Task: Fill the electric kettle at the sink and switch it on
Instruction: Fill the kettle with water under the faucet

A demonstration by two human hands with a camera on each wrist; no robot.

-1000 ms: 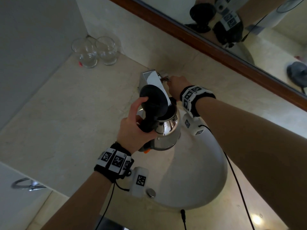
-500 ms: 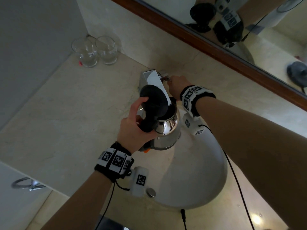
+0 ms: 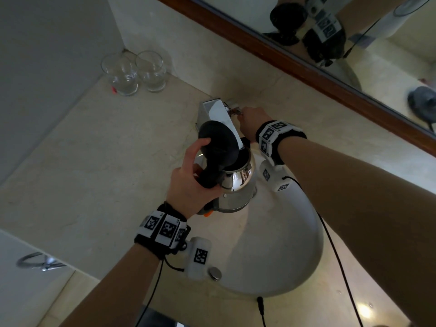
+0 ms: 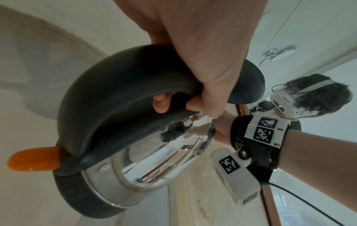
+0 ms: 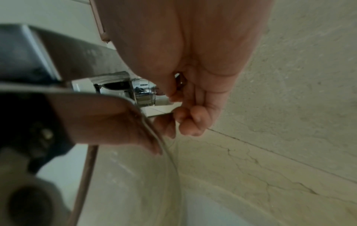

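A shiny steel electric kettle (image 3: 238, 185) with a black handle (image 4: 108, 97) and an orange switch (image 4: 32, 159) hangs over the white sink (image 3: 278, 251). Its black lid (image 3: 218, 143) stands raised under the square chrome tap spout (image 3: 218, 114). My left hand (image 3: 188, 185) grips the handle, fingers curled round it (image 4: 203, 85). My right hand (image 3: 250, 121) reaches behind the spout and pinches the small chrome tap lever (image 5: 146, 93) between thumb and fingers. No water stream shows in any view.
Two drinking glasses (image 3: 134, 74) stand in the back left corner of the beige stone counter (image 3: 94, 161). A wood-framed mirror (image 3: 306, 74) runs along the wall behind the tap. A chrome ring handle (image 3: 37, 261) is low at left.
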